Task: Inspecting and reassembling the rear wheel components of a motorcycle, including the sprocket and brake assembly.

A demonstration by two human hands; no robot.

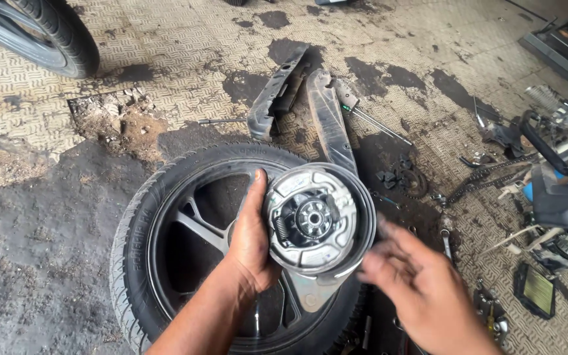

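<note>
wheel (165, 263) with black tyre lies flat on the dirty floor (41, 217) under your hands. your left hand (251, 240) grips the round metal brake plate (313, 220) by its left edge and holds it above the wheel. your right hand (422, 286) is open, fingers spread and blurred, just beside the plate, not touching it. black covers (327, 118) and a chain (488, 174) lie behind.

The round grey brake plate (317, 220), shoes and spring facing up, is held tilted over the wheel (185, 243), which lies flat; the plate sits at its 3 o'clock, perhaps touching the rim.
</note>
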